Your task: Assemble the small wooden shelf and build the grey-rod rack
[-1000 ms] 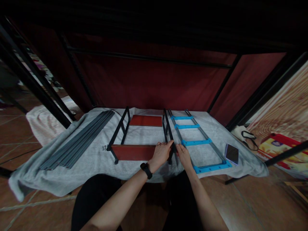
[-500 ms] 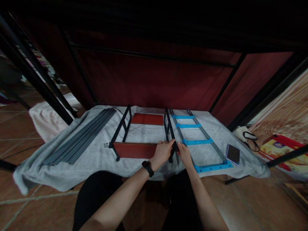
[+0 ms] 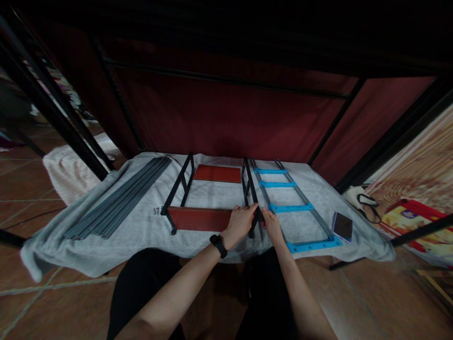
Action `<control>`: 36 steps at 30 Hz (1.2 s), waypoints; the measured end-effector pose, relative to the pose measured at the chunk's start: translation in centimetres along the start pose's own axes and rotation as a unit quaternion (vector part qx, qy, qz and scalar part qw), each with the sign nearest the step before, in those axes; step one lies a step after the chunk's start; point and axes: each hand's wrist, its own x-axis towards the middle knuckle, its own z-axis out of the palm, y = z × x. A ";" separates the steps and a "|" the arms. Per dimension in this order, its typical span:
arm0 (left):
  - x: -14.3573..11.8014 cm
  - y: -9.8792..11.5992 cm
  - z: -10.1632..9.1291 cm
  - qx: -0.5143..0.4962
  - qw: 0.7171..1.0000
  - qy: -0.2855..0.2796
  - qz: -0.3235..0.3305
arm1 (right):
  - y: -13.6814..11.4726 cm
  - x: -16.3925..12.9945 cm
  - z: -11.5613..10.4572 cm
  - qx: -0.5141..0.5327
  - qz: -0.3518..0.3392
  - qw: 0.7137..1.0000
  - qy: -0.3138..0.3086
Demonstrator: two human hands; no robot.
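Note:
A black metal side frame (image 3: 251,184) stands on the grey cloth, joined by a reddish-brown board (image 3: 198,219) to a second black side frame (image 3: 179,185) on the left. My left hand (image 3: 241,223), with a dark watch on the wrist, is wrapped over the near right corner where board and frame meet. On the outer side of that corner, my right hand (image 3: 272,224) has its fingers pinched together against the frame. Whatever small thing may lie between those fingertips is hidden. Farther back, another reddish-brown board (image 3: 218,173) lies between the frames.
Grey tubes (image 3: 122,198) lie bundled at left, with several small screws (image 3: 157,211) beside the left frame. Blue crosspieces (image 3: 292,208) on grey tubes form a ladder shape at right, near a phone (image 3: 343,227). A grey cloth (image 3: 141,236) covers the low surface.
The camera view shifts very slightly. Both hands stay at the same corner of the frame, with hardly any visible movement of the fingers.

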 end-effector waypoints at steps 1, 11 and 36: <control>0.0 0.0 -0.1 0.000 1.000 -0.001 -0.003 | 0.0 -0.1 0.0 0.015 0.014 1.000 0.001; -0.1 0.2 -0.1 0.012 1.000 0.001 -0.009 | 0.1 0.4 0.1 0.021 -0.053 0.998 0.014; -0.1 -0.1 0.3 0.012 1.000 0.010 0.002 | -0.6 0.0 0.0 0.044 0.036 0.998 -0.018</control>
